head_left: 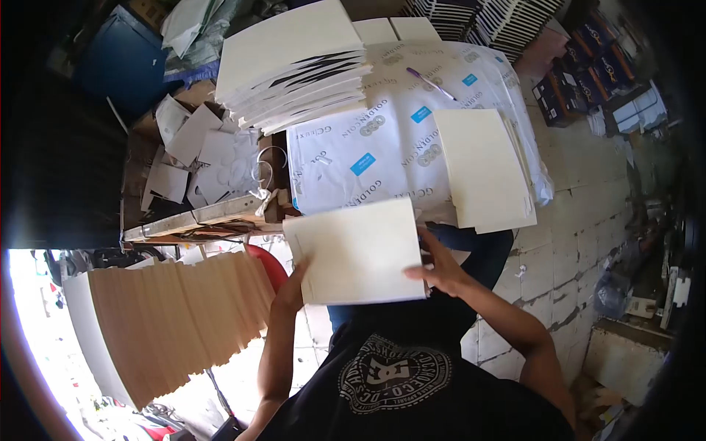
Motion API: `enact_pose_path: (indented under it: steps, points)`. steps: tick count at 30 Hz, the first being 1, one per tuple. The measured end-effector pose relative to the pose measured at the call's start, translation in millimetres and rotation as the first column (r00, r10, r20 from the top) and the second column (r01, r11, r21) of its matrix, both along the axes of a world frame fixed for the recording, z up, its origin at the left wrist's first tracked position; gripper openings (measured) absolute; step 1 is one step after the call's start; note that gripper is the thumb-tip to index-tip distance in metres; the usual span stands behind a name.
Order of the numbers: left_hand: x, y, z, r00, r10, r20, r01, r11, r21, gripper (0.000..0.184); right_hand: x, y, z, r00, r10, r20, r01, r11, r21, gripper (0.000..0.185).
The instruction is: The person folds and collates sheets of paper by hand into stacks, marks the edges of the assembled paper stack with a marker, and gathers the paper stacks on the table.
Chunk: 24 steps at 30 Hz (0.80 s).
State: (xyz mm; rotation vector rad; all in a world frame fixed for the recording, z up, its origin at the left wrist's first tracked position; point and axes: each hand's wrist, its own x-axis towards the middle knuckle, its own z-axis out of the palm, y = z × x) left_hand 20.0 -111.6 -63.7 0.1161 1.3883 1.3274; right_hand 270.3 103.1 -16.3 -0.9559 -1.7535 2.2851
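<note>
A flat cream booklet with a crease along its left side is held in front of my body, above my lap. My left hand grips its left edge, with the thumb on the front face. On the right edge, my right hand holds it between the thumb in front and fingers partly hidden behind. Just beyond my right hand, a small stack of similar cream booklets lies at the right of the wrapped table surface. A purple pen rests near that stack.
A tall pile of cream sheets or booklets stands at the back left. Left of it is a wooden bin of paper scraps. A long row of paper blocks stands at my left. Boxes sit on the tiled floor at right.
</note>
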Motion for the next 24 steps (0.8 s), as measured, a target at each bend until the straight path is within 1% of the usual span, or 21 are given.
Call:
enact_pose_path:
  steps: [1, 2, 3, 4, 6, 7, 8, 9, 11, 12, 13, 14, 15, 17, 18, 19, 20, 21, 22, 24]
  points:
    - [6, -5, 17, 0.997, 0.045, 0.066, -0.045, 0.999, -0.001, 0.079, 7, -1, 5, 0.998, 0.058, -0.032, -0.056, 0.997, 0.046, 0.105]
    - [5, -7, 28, 1.0, 0.009, 0.013, -0.011, 0.995, 0.098, 0.082, 15, 0, 12, 0.992, 0.114, -0.057, -0.109, 0.99, 0.087, 0.108]
    - [7, -13, 38, 0.999, -0.016, -0.035, 0.023, 0.982, 0.185, 0.085, 21, 1, 24, 0.992, 0.12, -0.048, -0.118, 0.992, 0.044, 0.112]
    - [11, -19, 52, 0.996, -0.035, -0.086, 0.057, 0.961, 0.27, 0.089, 24, 6, 33, 0.984, 0.16, -0.075, -0.15, 0.981, 0.126, 0.114]
    - [9, 0, 103, 0.948, 0.066, -0.31, 0.039, 0.946, 0.321, 0.095, 22, 31, 48, 0.96, 0.248, -0.129, -0.201, 0.934, 0.295, 0.116]
    - [-4, 7, 113, 0.922, 0.019, -0.386, 0.129, 0.926, 0.354, 0.088, 20, 47, 53, 0.96, 0.264, -0.088, -0.217, 0.909, 0.355, 0.116]
    - [-21, 10, 94, 0.877, -0.077, -0.475, 0.245, 0.921, 0.303, 0.084, 8, 66, 62, 0.962, 0.268, -0.05, -0.225, 0.885, 0.408, 0.116]
    - [-27, 25, 110, 0.927, 0.055, -0.372, 0.078, 0.94, 0.333, 0.074, -3, 85, 70, 0.963, 0.27, -0.011, -0.235, 0.857, 0.458, 0.117]
    - [-61, 72, 116, 0.785, 0.053, -0.617, 0.243, 0.89, 0.386, 0.054, -42, 121, 90, 0.963, 0.261, -0.066, -0.179, 0.803, 0.569, 0.117]
    - [-79, 90, 116, 0.675, 0.016, -0.738, 0.352, 0.871, 0.342, 0.066, -57, 135, 93, 0.955, 0.272, -0.119, -0.14, 0.768, 0.625, 0.117]
    - [-91, 105, 115, 0.611, -0.005, -0.792, 0.401, 0.864, 0.303, 0.074, -72, 149, 97, 0.944, 0.283, -0.17, -0.096, 0.728, 0.678, 0.118]
    - [-102, 120, 113, 0.542, -0.022, -0.84, 0.444, 0.856, 0.264, 0.082, -83, 163, 89, 0.936, 0.3, -0.183, -0.077, 0.683, 0.726, 0.119]
    - [-108, 134, 112, 0.542, -0.032, -0.84, 0.434, 0.867, 0.247, 0.087, -88, 170, 80, 0.929, 0.317, -0.192, -0.058, 0.637, 0.769, 0.119]
    - [-116, 150, 103, 0.524, -0.062, -0.85, 0.442, 0.872, 0.209, 0.097, -95, 178, 61, 0.956, 0.267, -0.121, -0.113, 0.717, 0.688, 0.124]
    - [-118, 154, 93, 0.436, -0.009, -0.9, 0.467, 0.857, 0.217, 0.1, -99, 179, 54, 0.966, 0.247, -0.081, -0.141, 0.758, 0.636, 0.126]
    - [-118, 157, 82, 0.346, 0.047, -0.937, 0.488, 0.844, 0.222, 0.103, -99, 176, 46, 0.97, 0.231, -0.072, -0.13, 0.75, 0.648, 0.125]
    - [-119, 157, 71, 0.256, 0.101, -0.961, 0.507, 0.833, 0.222, 0.106, -99, 178, 40, 0.964, 0.236, -0.121, -0.102, 0.753, 0.65, 0.125]
    - [-116, 156, 71, 0.453, 0.021, -0.891, 0.483, 0.834, 0.266, 0.113, -98, 178, 39, 0.956, 0.241, -0.167, -0.078, 0.758, 0.648, 0.126]
    - [-109, 154, 74, 0.581, 0.01, -0.814, 0.452, 0.828, 0.333, 0.113, -98, 175, 35, 0.946, 0.247, -0.211, -0.058, 0.767, 0.639, 0.126]
    - [-94, 152, 82, 0.79, -0.02, -0.613, 0.366, 0.817, 0.445, 0.115, -96, 166, 26, 0.904, 0.138, -0.404, 0.065, 0.892, 0.448, 0.135]
